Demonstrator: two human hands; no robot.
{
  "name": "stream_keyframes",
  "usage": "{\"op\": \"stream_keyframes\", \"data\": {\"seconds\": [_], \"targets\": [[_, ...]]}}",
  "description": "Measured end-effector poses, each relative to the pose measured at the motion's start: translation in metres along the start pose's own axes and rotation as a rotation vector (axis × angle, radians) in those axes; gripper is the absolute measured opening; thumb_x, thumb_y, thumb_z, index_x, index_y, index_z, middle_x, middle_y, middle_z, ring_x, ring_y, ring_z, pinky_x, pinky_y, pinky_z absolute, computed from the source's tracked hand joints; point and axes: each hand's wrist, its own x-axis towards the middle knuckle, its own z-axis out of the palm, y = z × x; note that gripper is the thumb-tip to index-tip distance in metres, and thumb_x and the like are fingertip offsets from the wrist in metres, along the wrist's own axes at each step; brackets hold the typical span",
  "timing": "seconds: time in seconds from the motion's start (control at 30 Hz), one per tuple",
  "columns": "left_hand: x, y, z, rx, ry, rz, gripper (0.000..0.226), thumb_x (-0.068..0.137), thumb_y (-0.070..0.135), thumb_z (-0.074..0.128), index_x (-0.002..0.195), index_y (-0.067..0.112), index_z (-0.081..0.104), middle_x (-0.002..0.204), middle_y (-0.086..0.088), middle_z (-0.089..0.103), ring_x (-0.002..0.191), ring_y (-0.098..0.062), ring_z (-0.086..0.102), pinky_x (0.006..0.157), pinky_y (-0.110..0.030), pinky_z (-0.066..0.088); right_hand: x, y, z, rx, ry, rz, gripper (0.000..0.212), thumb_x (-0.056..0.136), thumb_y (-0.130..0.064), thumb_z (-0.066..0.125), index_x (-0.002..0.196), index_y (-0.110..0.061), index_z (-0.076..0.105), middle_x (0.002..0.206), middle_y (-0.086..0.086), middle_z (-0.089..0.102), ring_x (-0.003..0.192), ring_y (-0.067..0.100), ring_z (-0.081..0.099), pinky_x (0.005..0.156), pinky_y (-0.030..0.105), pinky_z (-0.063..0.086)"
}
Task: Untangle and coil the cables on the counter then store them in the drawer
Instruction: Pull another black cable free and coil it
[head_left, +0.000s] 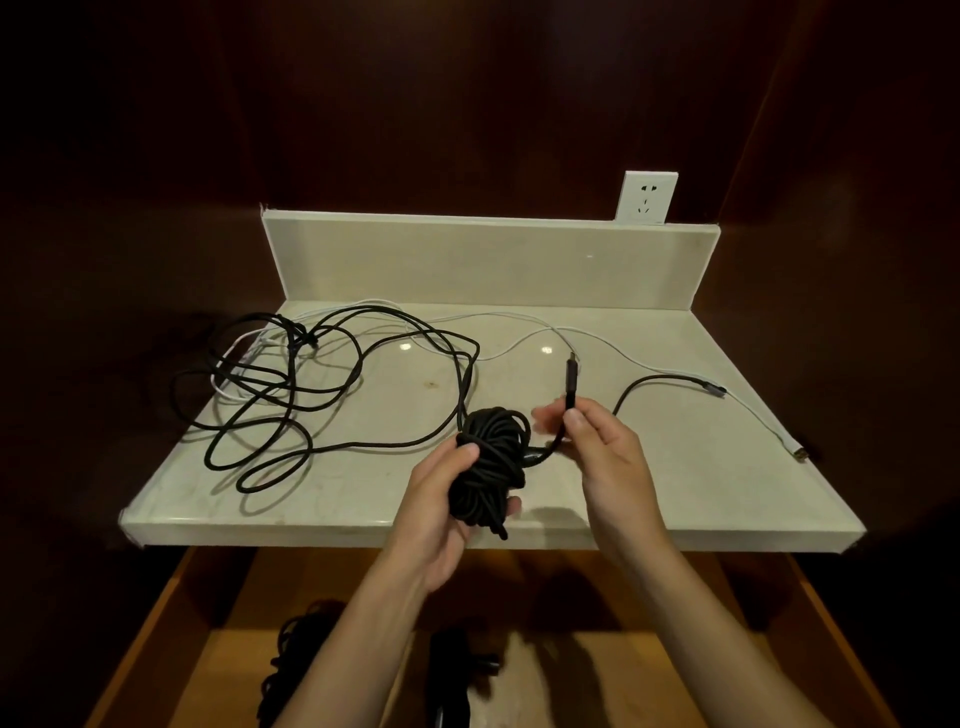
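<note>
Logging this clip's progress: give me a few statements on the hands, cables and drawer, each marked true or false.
1. The left hand holds a black coiled bundle. True.
2. The right hand rests flat on the counter. False: it pinches a black plug end upright above the counter.
3. A white cable lies across the counter. True.
4. A plug sits in the wall socket. False: the socket is free.
5. Loose black cable remains on the counter's left side. True.
6. The drawer below is closed. False: it stands open, with dark items inside.
</note>
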Motion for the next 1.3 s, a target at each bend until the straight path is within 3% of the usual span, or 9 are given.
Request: {"op": "stream_keyframes", "data": {"seconds": [0.07, 0.2, 0.4, 0.57, 0.73, 0.83, 0.97, 1.3], "targets": [[0.001, -0.002, 0.001, -0.034, 0.021, 0.028, 0.042, 0.081, 0.022, 0.059, 0.12, 0.005, 0.063, 0.112, -0.018, 0.073, 0.102, -0.032, 0.069, 0.078, -0.047, 0.061, -0.004, -0.004, 0.002, 0.088, 0.01, 0.047, 0.025, 0.103, -0.007, 0.044, 0.095, -0.013, 0.068, 0.081, 0.005, 0.074, 0.081, 0.02, 0.07, 0.081, 0.03, 0.057], [0.002, -0.003, 0.005, -0.01, 0.072, 0.056, 0.052, 0.083, 0.03, 0.063, 0.128, 0.005, 0.06, 0.121, -0.019, 0.07, 0.11, -0.031, 0.068, 0.083, -0.046, 0.061, -0.009, -0.009, 0.005, 0.067, -0.017, 0.034, 0.023, 0.1, -0.006, 0.05, 0.095, -0.012, 0.072, 0.077, 0.008, 0.073, 0.08, 0.021, 0.072, 0.078, 0.026, 0.058], [0.005, -0.003, 0.006, 0.149, 0.067, 0.124, 0.048, 0.079, 0.031, 0.066, 0.122, 0.009, 0.064, 0.116, -0.017, 0.072, 0.107, -0.032, 0.071, 0.09, -0.055, 0.058, -0.013, -0.015, 0.011, 0.047, 0.024, 0.073, 0.033, 0.099, -0.011, 0.055, 0.07, -0.012, 0.072, 0.064, 0.007, 0.066, 0.073, 0.018, 0.069, 0.075, 0.029, 0.06], [0.01, -0.004, 0.006, 0.025, 0.158, 0.164, 0.043, 0.08, 0.028, 0.067, 0.114, 0.002, 0.066, 0.105, -0.024, 0.071, 0.094, -0.033, 0.07, 0.072, -0.036, 0.06, -0.016, -0.019, 0.014, 0.038, -0.034, 0.121, 0.044, 0.101, -0.016, 0.051, 0.059, -0.01, 0.065, 0.06, 0.01, 0.066, 0.07, 0.02, 0.07, 0.069, 0.026, 0.058], [0.015, -0.001, 0.005, 0.091, 0.156, 0.27, 0.032, 0.086, 0.01, 0.07, 0.118, 0.007, 0.069, 0.113, -0.026, 0.07, 0.1, -0.033, 0.069, 0.084, -0.04, 0.058, -0.016, -0.029, 0.011, 0.032, -0.074, 0.187, 0.042, 0.1, -0.017, 0.052, 0.061, -0.007, 0.063, 0.052, 0.008, 0.06, 0.059, 0.021, 0.066, 0.06, 0.024, 0.054], [0.013, 0.002, 0.008, 0.034, 0.184, 0.248, 0.029, 0.088, 0.0, 0.063, 0.115, 0.008, 0.068, 0.118, -0.028, 0.068, 0.098, -0.029, 0.071, 0.078, -0.032, 0.06, -0.014, -0.035, 0.012, 0.015, -0.062, 0.223, 0.041, 0.1, -0.018, 0.053, 0.062, -0.006, 0.065, 0.054, 0.009, 0.061, 0.058, 0.02, 0.065, 0.057, 0.025, 0.053], [0.011, 0.004, 0.009, -0.035, 0.15, 0.256, 0.058, 0.073, 0.005, 0.077, 0.129, 0.009, 0.062, 0.121, -0.021, 0.069, 0.104, -0.028, 0.072, 0.075, -0.028, 0.059, -0.01, -0.042, 0.011, 0.055, -0.025, 0.259, 0.042, 0.098, -0.014, 0.055, 0.057, -0.005, 0.062, 0.063, 0.014, 0.064, 0.065, 0.018, 0.067, 0.057, 0.025, 0.055], [0.012, 0.004, 0.007, -0.024, 0.089, 0.344, 0.048, 0.075, 0.01, 0.068, 0.123, 0.009, 0.065, 0.113, -0.015, 0.074, 0.106, -0.027, 0.071, 0.08, -0.028, 0.059, -0.001, -0.042, 0.009, -0.039, -0.193, 0.37, 0.042, 0.097, -0.016, 0.056, 0.056, -0.007, 0.06, 0.065, 0.009, 0.059, 0.067, 0.02, 0.059, 0.062, 0.022, 0.054]]}}
